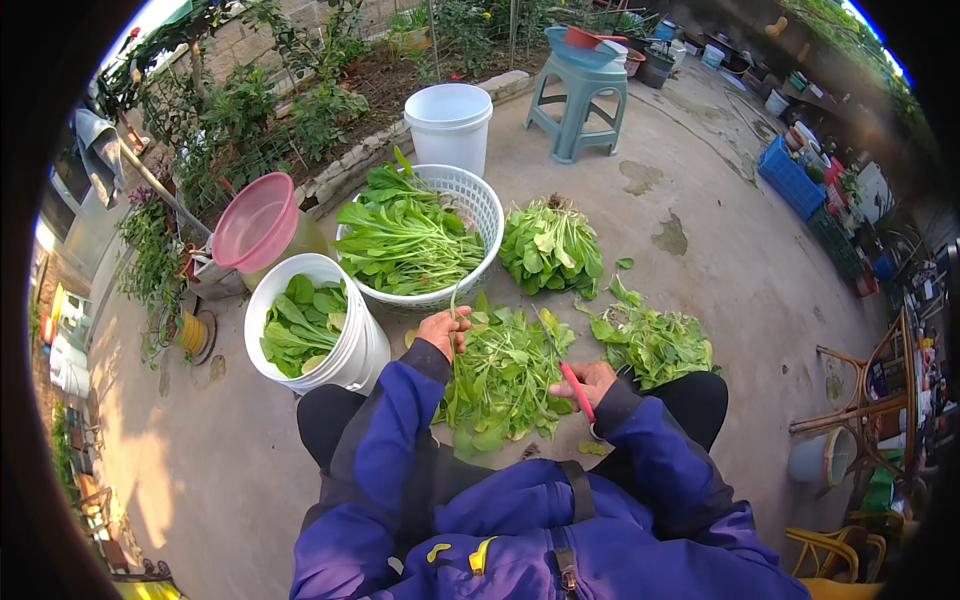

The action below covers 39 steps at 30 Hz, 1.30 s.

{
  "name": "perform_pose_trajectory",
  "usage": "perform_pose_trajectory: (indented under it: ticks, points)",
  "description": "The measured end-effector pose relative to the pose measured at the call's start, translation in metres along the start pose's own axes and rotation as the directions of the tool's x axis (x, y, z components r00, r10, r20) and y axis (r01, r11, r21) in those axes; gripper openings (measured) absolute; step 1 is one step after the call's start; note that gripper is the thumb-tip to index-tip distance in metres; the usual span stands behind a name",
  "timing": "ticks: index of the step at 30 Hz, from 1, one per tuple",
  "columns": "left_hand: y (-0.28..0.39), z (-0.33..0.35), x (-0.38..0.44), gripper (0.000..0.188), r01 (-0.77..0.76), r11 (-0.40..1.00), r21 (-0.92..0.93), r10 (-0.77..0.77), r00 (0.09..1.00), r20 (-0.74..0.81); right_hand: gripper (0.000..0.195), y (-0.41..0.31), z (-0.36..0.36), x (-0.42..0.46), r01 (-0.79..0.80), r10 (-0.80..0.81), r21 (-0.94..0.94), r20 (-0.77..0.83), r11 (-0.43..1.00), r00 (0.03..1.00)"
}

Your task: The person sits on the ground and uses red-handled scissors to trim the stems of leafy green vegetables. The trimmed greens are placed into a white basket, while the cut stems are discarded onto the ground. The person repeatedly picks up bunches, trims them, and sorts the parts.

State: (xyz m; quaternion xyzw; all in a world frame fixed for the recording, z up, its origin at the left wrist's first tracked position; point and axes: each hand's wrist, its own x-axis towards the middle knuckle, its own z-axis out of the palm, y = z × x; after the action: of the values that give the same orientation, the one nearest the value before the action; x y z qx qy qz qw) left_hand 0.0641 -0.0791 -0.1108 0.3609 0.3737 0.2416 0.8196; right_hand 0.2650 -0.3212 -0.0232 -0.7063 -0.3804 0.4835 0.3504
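Note:
Between the thumb and fingers of my left hand (pixel 444 331) is a leafy green stem (pixel 455 300), its thin end pointing up and its leaves hanging below. My right hand (pixel 589 384) grips a knife with a red handle (pixel 577 390); its narrow blade (pixel 547 335) slants up and left over a loose pile of leafy greens (pixel 502 367) on the concrete. A second loose pile (pixel 656 337) lies beyond my right hand. Farther out, a bunch of greens with roots (pixel 551 244) rests beside a white plastic basket (pixel 491 206) holding long-stemmed greens (pixel 412 232).
At left stands a white bucket (pixel 367 356) with leaves inside, near a pink basin (pixel 259 217). Another white bucket (pixel 450 131) is behind the basket. A plastic stool (pixel 577 105) bears a blue basin (pixel 574 49). A blue crate (pixel 791 176) and rattan chair (pixel 851 420) are at right.

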Motion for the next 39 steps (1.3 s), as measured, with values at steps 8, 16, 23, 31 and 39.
perform_pose_trajectory:
  ticks: [8, 16, 23, 31, 39]
  points:
    - [-0.051, -0.005, 0.013, 0.031, 0.055, 0.994, 0.090, -0.066, 0.990, 0.124, 0.049, 0.019, 0.040, 0.000, -0.203, 0.184, 0.125, 0.150, 0.971, 0.971]
    - [-0.065, -0.005, -0.005, 0.025, 0.097, 0.968, 0.229, -0.100, 0.995, 0.000, 0.061, 0.041, 0.069, 0.007, -0.326, 0.268, 0.288, 0.220, 0.900, 0.938]
    - [-0.069, -0.003, -0.007, 0.021, 0.100, 0.964, 0.248, -0.104, 0.995, 0.003, 0.059, 0.054, 0.085, 0.013, -0.423, 0.367, 0.300, 0.226, 0.855, 0.902]
    - [-0.071, 0.001, -0.009, 0.021, 0.186, 0.953, 0.237, -0.219, 0.968, 0.120, 0.055, 0.064, 0.084, 0.028, -0.446, 0.414, 0.317, 0.165, 0.837, 0.895]
    - [-0.072, 0.011, -0.011, 0.027, 0.086, 0.838, 0.539, -0.225, 0.954, 0.196, 0.049, 0.070, 0.075, 0.038, -0.445, 0.420, 0.360, 0.149, 0.820, 0.895]
